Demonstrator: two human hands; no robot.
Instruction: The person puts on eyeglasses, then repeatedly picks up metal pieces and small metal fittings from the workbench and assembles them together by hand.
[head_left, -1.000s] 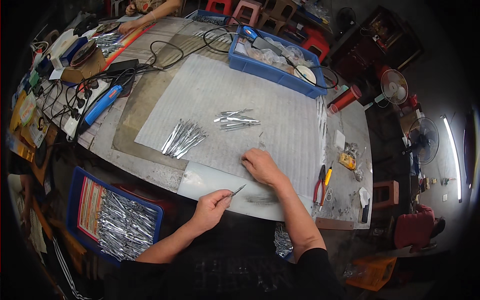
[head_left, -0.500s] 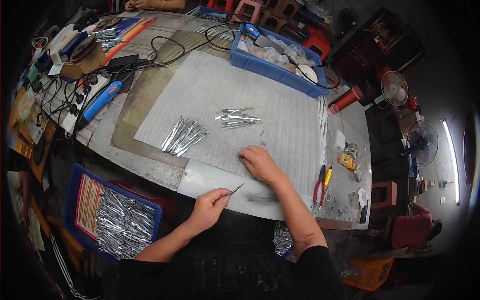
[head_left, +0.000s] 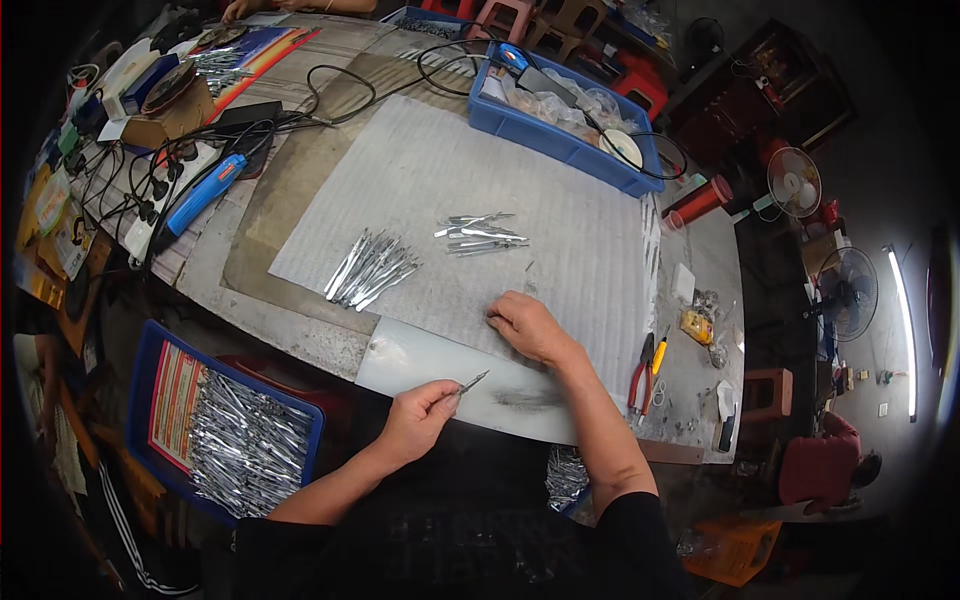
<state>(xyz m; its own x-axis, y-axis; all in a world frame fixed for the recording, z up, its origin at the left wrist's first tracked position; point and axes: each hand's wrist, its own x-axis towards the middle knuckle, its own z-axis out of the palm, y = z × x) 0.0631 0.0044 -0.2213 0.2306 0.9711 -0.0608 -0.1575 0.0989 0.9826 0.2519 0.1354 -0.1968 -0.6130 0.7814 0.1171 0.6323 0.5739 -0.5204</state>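
Observation:
My left hand point(head_left: 418, 418) grips a slim, pointed metal piece point(head_left: 473, 381) between thumb and fingers, its tip angled up to the right. Beneath the tip lies a smooth pale plate point(head_left: 420, 362) with a dark smudge, at the table's near edge. On the white foam sheet point(head_left: 400, 150), my right hand point(head_left: 525, 326) rests with curled fingers closed together; whether anything is in them is hidden. Beyond it lies a small loose pile of shiny metal pieces point(head_left: 482, 235). A larger fanned bundle of metal pieces point(head_left: 368, 270) sits farther left on the sheet.
A blue bin point(head_left: 318, 440) full of metal pieces stands low at left. At the back is a blue crate point(head_left: 565, 155) of plastic bags. Red-handled pliers point(head_left: 640, 375) and a yellow tool point(head_left: 659, 355) lie right. A blue power tool point(head_left: 205, 195) and cables are left. Another person's hands point(head_left: 265, 8) show far off.
The view has shifted slightly. Both my hands keep nearly the same pose, the left still gripping the metal piece. At the far edge, the other person's hands have moved left.

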